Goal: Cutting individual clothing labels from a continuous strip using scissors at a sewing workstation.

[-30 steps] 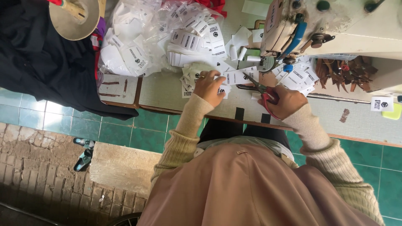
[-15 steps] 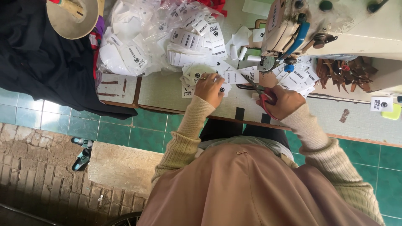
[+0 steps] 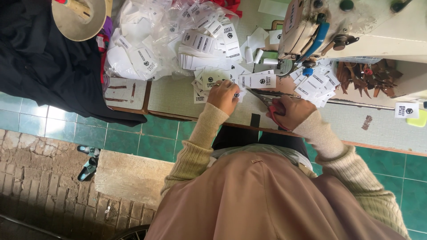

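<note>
Seen from the head camera, the left hand [image 3: 224,95] lies on the table [image 3: 173,95] with its fingers curled, pinching a small white label [image 3: 257,81] at its near end, while the rest of the label lies flat toward the sewing machine [image 3: 351,26]. The right hand [image 3: 291,111] is closed around the red handles of the scissors [image 3: 267,101], whose blades point toward the label and end just beside it. More white labels lie scattered around both hands, and a large heap [image 3: 178,40] of them spreads from a clear bag farther back. A black cloth [image 3: 49,71] hangs off the table's left end, with a tan hat [image 3: 80,18] above it. Green tiles [image 3: 133,138] cover the floor below.
</note>
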